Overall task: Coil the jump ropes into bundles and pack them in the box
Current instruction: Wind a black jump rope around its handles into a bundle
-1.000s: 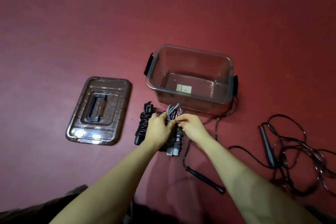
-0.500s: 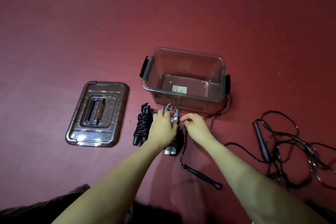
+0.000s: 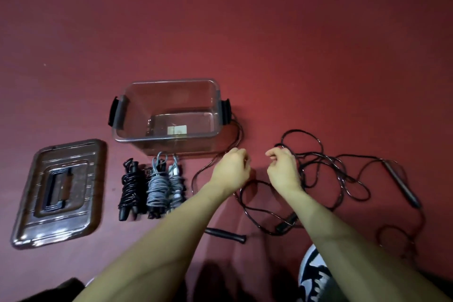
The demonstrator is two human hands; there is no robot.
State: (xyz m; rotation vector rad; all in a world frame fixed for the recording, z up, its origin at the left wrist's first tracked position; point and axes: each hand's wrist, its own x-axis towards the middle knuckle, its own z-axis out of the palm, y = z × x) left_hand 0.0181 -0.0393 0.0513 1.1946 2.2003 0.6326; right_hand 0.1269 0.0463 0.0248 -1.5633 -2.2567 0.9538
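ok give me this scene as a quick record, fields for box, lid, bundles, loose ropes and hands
box: clear box, open, no ropes inside
lid: lid flat on the floor, left of the box
bundles: black bundle, grey bundle, pale bundle, in a row before the box
loose ropes: black loose ropes tangled at right
hands: left hand and right hand over the loose ropes, fingers curled; grip unclear

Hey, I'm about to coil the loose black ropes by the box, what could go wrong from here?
1. The loose black ropes overlap in one tangle with several handles, so you may coil two together or tighten a knot.
2. One strand runs behind the clear box; pulling it could drag the box.
3. The three finished bundles lie beside your left hand and could be knocked loose.
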